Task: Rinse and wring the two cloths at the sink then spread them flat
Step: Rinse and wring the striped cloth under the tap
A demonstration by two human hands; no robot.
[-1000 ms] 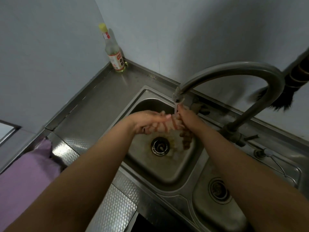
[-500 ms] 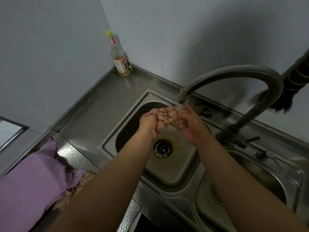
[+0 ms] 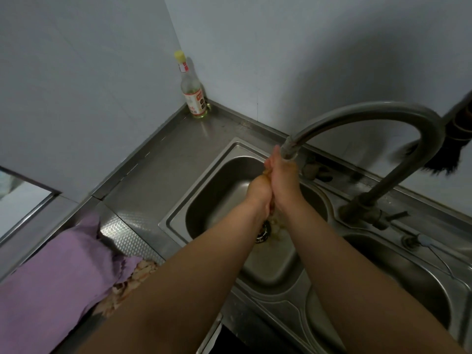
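Single head-worn wide-angle view, looking steeply forward and down from close above the stainless-steel double-basin sink (image 3: 204, 172) set in a wall corner. Both bare forearms enter from the lower edge; the curved grey metal faucet (image 3: 370, 118) arches across the right.

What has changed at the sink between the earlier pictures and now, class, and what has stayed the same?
The left hand and right hand, spread side by side a second ago, have closed together, gripping the patterned cloth bunched between them under the faucet; its end now hangs below the wrists. The purple cloth on the counter and the bottle in the corner have not moved.
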